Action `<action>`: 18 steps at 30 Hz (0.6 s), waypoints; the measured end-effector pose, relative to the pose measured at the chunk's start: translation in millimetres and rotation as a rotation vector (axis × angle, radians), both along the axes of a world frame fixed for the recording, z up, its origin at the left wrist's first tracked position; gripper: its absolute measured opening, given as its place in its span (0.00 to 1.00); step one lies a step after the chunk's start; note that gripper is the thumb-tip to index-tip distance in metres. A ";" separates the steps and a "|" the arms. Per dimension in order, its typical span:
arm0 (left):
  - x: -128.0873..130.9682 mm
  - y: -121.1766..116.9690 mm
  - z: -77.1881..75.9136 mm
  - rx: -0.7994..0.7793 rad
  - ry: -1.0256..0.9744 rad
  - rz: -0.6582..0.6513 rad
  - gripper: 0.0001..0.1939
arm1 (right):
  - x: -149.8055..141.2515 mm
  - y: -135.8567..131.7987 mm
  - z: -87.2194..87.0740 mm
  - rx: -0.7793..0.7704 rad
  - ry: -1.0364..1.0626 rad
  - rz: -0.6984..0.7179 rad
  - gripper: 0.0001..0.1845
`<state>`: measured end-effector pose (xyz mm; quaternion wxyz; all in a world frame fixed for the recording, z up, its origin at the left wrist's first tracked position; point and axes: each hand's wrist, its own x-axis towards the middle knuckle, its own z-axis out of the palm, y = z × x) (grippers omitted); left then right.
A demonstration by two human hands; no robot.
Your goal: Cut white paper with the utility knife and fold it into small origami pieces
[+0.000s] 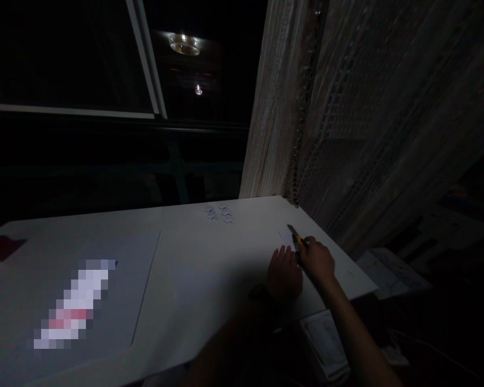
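My right hand [318, 260] is closed around a yellow and black utility knife [301, 241], whose blade points up and to the left over the white table. Flat beside the blade lies a small piece of paper [285, 236] with a dark line at its edge. My left hand [284, 275] rests palm down just left of the knife, fingers stretched forward to the near edge of that paper. Dim light blurs the detail around the fingertips. Farther back on the table are several small cut-out pieces [220, 214], grouped together.
A large grey sheet or board [145, 285] covers the table's left part, with a blurred-out item on it. A red and blue object [2, 247] sits at the far left. Curtains [270, 107] hang behind the right side. A white box [325, 341] stands below the front edge.
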<state>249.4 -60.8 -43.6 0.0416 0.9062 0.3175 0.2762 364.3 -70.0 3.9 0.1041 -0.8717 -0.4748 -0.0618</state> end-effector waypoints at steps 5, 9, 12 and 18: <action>0.2 0.4 -1.8 0.029 0.011 0.009 0.26 | -4.1 3.9 3.9 -0.016 -0.081 0.065 0.22; 0.3 0.6 -2.3 0.039 0.012 0.005 0.26 | -4.6 8.4 5.4 -0.047 -0.062 0.108 0.19; 0.0 0.6 -1.6 0.039 0.027 -0.006 0.26 | -2.0 10.4 5.5 -0.055 0.005 0.138 0.18; 0.9 0.4 -4.0 0.033 0.003 0.012 0.26 | 3.1 5.4 3.9 -0.050 -0.010 0.129 0.17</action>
